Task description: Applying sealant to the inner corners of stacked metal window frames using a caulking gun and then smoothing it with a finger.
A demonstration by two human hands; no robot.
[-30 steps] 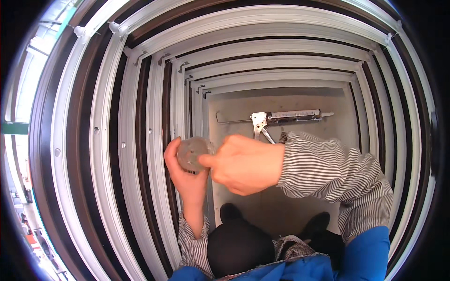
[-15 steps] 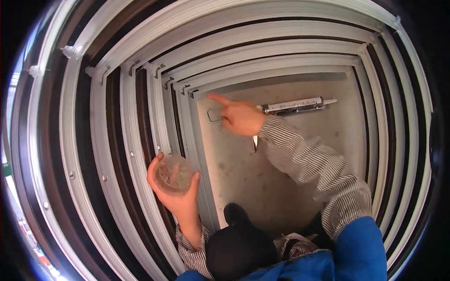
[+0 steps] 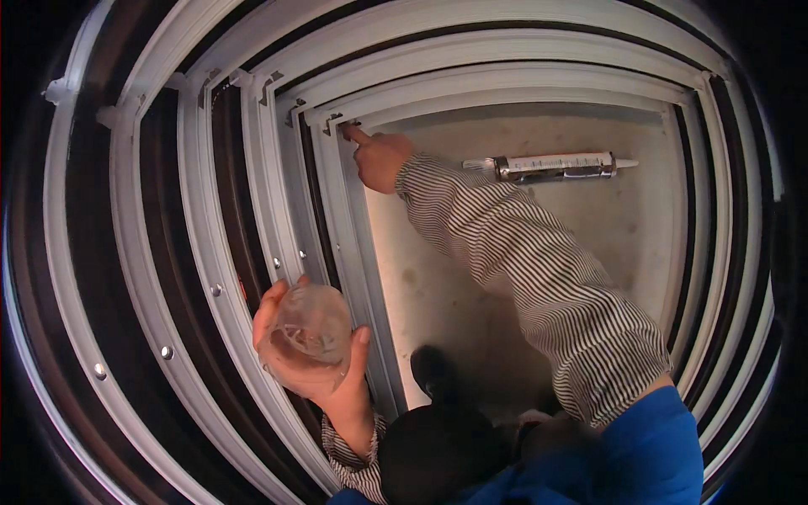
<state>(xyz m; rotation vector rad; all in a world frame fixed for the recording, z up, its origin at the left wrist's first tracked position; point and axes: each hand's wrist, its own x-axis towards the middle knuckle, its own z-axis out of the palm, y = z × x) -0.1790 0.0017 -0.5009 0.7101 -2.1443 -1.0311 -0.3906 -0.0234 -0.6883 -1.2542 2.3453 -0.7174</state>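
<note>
My left hand (image 3: pixel 347 396) is wrapped round a clear plastic cup (image 3: pixel 313 332), tilted, with whitish smears on its inside. The cup hangs over the left bars of the stacked white frames (image 3: pixel 290 210). At the far left inner corner of the innermost frame, my right hand (image 3: pixel 385 160) reaches out with its index finger extended against the corner joint. Its other fingers look curled, and nothing shows in them. The fingertip is partly lost in the corner's shadow.
A caulking gun with a white tube (image 3: pixel 555 166) lies on the grey floor (image 3: pixel 480 337) inside the frames, right of my right hand; my sleeve covers part of it. Nested frame bars rise on the left, far and right sides. A dark shoe (image 3: pixel 431 370) is near the bottom.
My right hand has moved left and away from me, its fingertip now at the frame corner. The cup in my left hand has tilted and come slightly nearer. The view has shifted.
</note>
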